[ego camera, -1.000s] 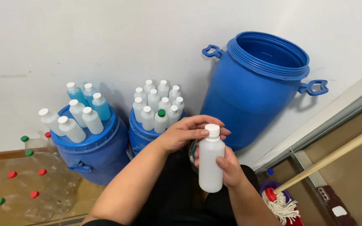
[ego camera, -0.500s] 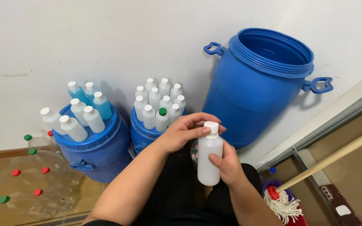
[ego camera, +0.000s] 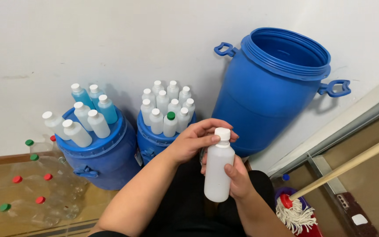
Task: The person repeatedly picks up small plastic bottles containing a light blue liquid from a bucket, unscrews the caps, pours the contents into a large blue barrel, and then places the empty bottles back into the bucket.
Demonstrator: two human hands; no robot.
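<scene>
My right hand is wrapped around the white bottle, holding it upright over my lap, in front of the big open blue barrel. My left hand reaches across — its fingertips pinched on the white cap. Behind, two smaller blue drums carry clusters of capped bottles on their lids — a mop lies to my right

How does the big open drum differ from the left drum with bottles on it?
The open drum is much taller than the left drum. The open drum has no lid and shows a bare inside; the left drum is lidded and carries white and blue bottles. The open drum stands right of the hands, the left drum left. Both are blue plastic with side handles.
</scene>
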